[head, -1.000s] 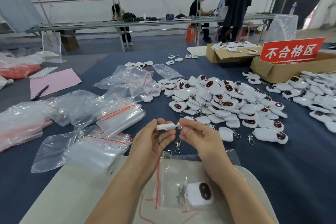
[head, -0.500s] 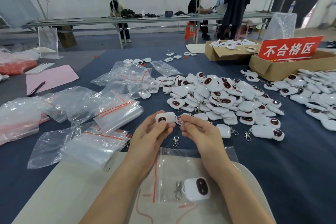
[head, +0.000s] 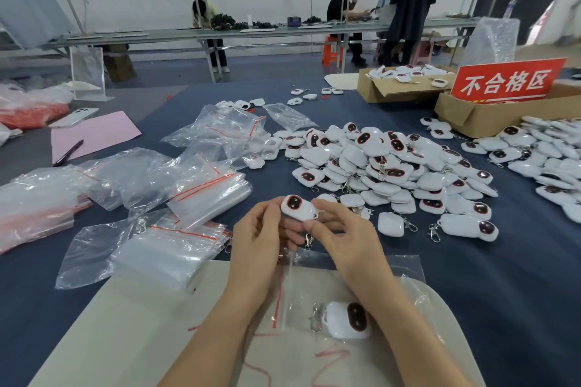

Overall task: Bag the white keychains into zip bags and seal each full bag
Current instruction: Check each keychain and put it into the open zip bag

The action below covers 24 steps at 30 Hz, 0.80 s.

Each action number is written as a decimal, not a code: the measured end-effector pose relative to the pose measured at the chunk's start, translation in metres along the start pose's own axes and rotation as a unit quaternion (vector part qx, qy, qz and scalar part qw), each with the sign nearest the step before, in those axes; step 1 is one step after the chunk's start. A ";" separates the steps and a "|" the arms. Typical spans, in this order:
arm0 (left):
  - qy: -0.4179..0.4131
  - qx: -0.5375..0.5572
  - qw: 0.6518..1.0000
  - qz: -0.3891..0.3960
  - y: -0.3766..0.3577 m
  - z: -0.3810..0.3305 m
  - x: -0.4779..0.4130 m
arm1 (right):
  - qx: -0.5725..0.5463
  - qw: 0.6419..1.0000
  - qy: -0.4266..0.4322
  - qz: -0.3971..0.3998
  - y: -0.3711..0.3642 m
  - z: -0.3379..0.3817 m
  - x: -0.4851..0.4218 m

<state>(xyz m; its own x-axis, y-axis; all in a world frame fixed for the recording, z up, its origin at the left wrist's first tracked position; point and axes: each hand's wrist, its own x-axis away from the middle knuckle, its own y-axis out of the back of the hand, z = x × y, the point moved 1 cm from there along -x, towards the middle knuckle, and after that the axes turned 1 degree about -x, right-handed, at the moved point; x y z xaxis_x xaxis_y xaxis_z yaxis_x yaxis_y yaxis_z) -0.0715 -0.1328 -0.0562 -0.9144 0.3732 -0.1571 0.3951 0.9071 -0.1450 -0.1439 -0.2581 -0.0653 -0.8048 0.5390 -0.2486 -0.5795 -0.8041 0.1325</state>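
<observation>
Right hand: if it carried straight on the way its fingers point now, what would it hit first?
The right hand points left at the white keychain it pinches. Just past that is the left hand, holding the same keychain. Exact depth is unclear.

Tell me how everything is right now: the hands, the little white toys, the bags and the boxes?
left hand: grips held keychain.
right hand: pinches held keychain.
held keychain: lifted, dark face up.
front zip bag: flat, holding bagged keychain.
keychain pile: loose, unbagged.
spare zip bags: stacked, empty.
cardboard boxes: open.
</observation>
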 end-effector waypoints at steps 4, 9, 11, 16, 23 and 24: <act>-0.038 -0.029 0.999 0.023 -0.002 0.000 0.005 | 0.046 0.998 0.032 0.024 -0.001 0.002 0.001; -0.057 -0.054 0.996 0.041 -0.003 0.002 0.006 | 0.045 0.997 0.041 0.054 -0.003 0.002 0.000; -0.056 -0.052 0.996 0.039 -0.002 0.002 0.005 | 0.021 0.998 0.030 0.057 -0.004 0.000 0.000; -0.064 -0.103 0.992 0.046 -0.005 0.003 0.005 | 0.006 0.996 0.040 0.073 -0.006 0.002 0.002; -0.068 -0.107 0.989 0.075 -0.001 0.002 0.005 | -0.059 0.996 0.057 0.047 -0.005 0.005 0.002; -0.066 -0.100 0.990 0.080 -0.001 0.002 0.004 | -0.082 0.994 0.052 0.043 -0.005 0.004 0.003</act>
<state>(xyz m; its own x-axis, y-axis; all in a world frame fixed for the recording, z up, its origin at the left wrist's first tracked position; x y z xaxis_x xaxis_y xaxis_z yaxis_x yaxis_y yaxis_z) -0.0751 -0.1322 -0.0583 -0.8168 0.4987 -0.2901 0.4969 0.8636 0.0855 -0.1435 -0.2515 -0.0629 -0.8273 0.4448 -0.3430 -0.4740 -0.8805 0.0013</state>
